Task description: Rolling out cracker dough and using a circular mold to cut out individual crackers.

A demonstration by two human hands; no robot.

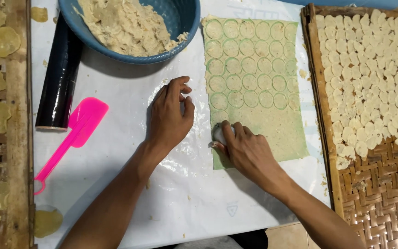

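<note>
Here the right hand [247, 150] presses a small round whitish cutter [219, 133] into the thin flat green-edged dough sheet [272, 124] on the worktop, near its lower left corner; the left hand [170, 115] rests loosely curled beside it, holding nothing. The next cut probably needs uncut dough alongside.

We see a pale green dough sheet [272, 129] patterned with rows of circles. Beside it lie a bright pink spatula [77, 127], a blue bowl [180, 23] and a glossy black roller [61, 78].
</note>
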